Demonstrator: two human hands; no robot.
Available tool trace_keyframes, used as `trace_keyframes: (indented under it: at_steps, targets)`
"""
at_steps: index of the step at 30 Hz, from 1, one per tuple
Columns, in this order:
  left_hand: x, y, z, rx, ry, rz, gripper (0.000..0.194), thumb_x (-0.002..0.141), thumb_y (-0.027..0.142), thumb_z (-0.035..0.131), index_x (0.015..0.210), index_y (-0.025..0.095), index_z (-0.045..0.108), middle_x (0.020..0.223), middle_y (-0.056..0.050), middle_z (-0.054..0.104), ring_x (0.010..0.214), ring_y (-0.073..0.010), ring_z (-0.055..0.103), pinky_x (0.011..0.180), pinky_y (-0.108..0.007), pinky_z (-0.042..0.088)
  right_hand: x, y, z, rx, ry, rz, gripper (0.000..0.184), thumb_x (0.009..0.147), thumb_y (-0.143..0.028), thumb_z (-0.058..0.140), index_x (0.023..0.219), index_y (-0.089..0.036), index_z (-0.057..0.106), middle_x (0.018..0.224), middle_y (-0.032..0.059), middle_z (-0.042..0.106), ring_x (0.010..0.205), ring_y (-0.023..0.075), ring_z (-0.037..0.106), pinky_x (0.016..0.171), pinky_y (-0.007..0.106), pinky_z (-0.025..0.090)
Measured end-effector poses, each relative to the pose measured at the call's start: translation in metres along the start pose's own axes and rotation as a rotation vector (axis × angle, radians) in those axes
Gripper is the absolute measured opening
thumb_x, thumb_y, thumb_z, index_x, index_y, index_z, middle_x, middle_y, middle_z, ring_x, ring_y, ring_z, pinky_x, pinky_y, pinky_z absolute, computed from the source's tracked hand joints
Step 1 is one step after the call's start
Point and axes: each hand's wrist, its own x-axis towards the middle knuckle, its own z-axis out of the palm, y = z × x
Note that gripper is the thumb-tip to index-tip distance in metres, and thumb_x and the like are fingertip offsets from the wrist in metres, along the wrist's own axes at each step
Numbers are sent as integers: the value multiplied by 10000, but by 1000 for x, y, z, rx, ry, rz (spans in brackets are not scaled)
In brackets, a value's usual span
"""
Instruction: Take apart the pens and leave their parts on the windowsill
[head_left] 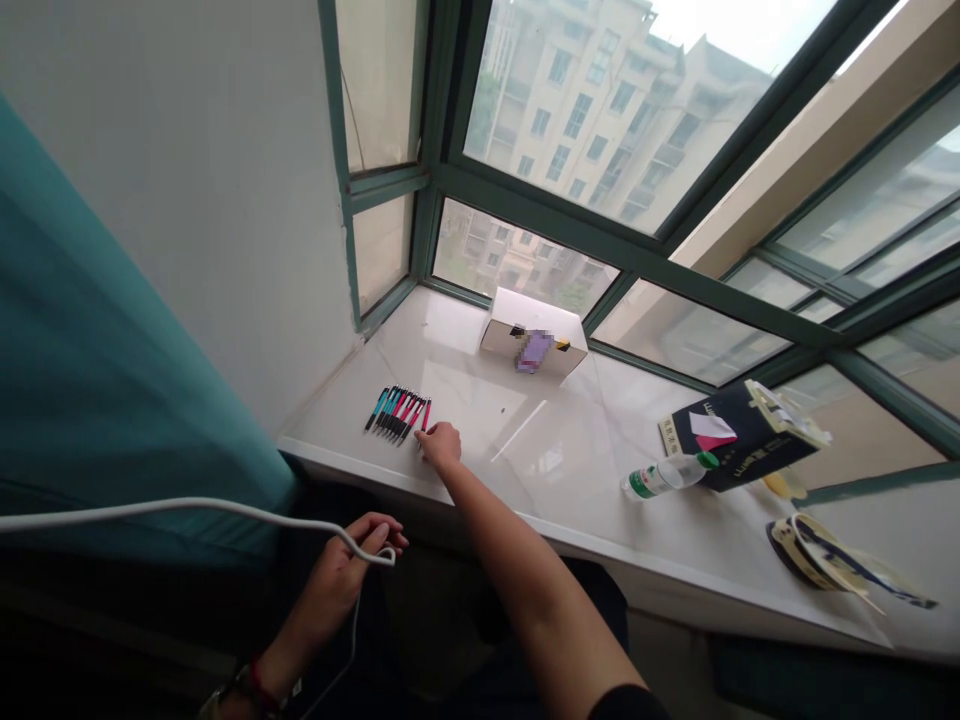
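On the white marble-look sill, my right hand (441, 443) is closed with its fingertips at the lower end of a red pen (427, 412), the rightmost of a row. Beside it several pens (395, 412) lie close together, slanted side by side: turquoise ones at the left, red and white ones to the right, all with dark grips. My left hand (352, 570) hangs in front of the sill edge, below the pens, with fingers loosely bent and apart. A white cable (225, 507) crosses in front of it and bends near its fingertips.
At the back of the sill stands a white box (536, 325). To the right are a clear bottle (667, 475) with a green cap, a dark carton (739, 435) and a cream-and-navy band-like item (802, 555). A turquoise curtain (112, 400) hangs at left; green-framed windows rise behind.
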Motion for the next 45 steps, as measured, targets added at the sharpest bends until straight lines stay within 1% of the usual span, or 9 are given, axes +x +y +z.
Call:
trace_keyframes:
  at_steps: [4, 9, 12, 16, 23, 28, 33, 40, 45]
  targets:
    - [29, 3, -10, 88, 53, 46, 358, 809, 522, 653, 936, 189, 691, 863, -76, 726, 789, -213, 669, 688, -289, 524, -1, 6, -4, 24, -39, -36, 304, 854, -454, 683, 878, -153, 722, 715, 80, 729, 654, 169, 700, 668, 241, 488]
    - [88, -1, -41, 318, 204, 117, 396, 798, 527, 600, 962, 171, 654, 847, -78, 740, 711, -207, 670, 709, -320, 531, 1, 27, -12, 119, -121, -158, 268, 882, -415, 655, 900, -152, 702, 777, 56, 738, 528, 118, 659, 596, 211, 473]
    - [121, 2, -58, 540, 278, 114, 343, 803, 479, 557, 957, 183, 638, 862, -68, 747, 710, -207, 681, 713, -311, 522, 1, 39, -14, 163, -146, -247, 216, 900, -351, 631, 901, -147, 703, 791, 52, 739, 531, 109, 656, 596, 201, 471]
    - [164, 6, -75, 881, 379, 124, 293, 806, 432, 541, 950, 207, 663, 962, -63, 749, 818, -219, 687, 817, -317, 500, -1, 50, -14, 149, -105, -308, 168, 898, -288, 612, 905, -156, 716, 752, 30, 734, 571, 108, 658, 675, 204, 475]
    - [233, -3, -89, 1099, 332, -38, 338, 781, 437, 586, 1008, 206, 682, 1014, -95, 751, 979, -262, 682, 864, -332, 495, -1, 50, -7, 109, -39, -294, 187, 887, -337, 631, 946, -187, 726, 779, 15, 738, 650, 117, 659, 723, 208, 453]
    - [248, -8, -83, 1149, 303, -107, 336, 719, 455, 633, 914, 190, 704, 1054, -154, 742, 1009, -304, 679, 836, -356, 502, -1, 49, -2, 93, 16, -307, 214, 883, -388, 643, 977, -225, 746, 831, 14, 743, 739, 136, 660, 723, 213, 438]
    - [256, -7, -84, 1163, 299, -152, 399, 653, 458, 670, 933, 177, 714, 1057, -185, 740, 1019, -325, 675, 826, -368, 497, -5, 52, 1, 69, 73, -371, 221, 895, -402, 633, 961, -230, 755, 833, 23, 743, 765, 150, 648, 739, 229, 426]
    - [265, 3, -91, 1075, 260, -198, 222, 546, 378, 724, 643, 179, 704, 694, -123, 738, 825, -315, 709, 725, -338, 506, -9, 53, 4, 47, 149, -409, 221, 920, -345, 586, 889, -188, 739, 842, 58, 740, 761, 155, 645, 723, 227, 421]
    - [251, 12, -88, 919, 383, -165, 217, 579, 376, 691, 593, 163, 651, 530, -81, 654, 667, -288, 690, 629, -350, 535, -9, 52, 7, 95, 194, -394, 226, 910, -335, 591, 833, -179, 736, 830, 69, 744, 749, 159, 651, 722, 232, 429]
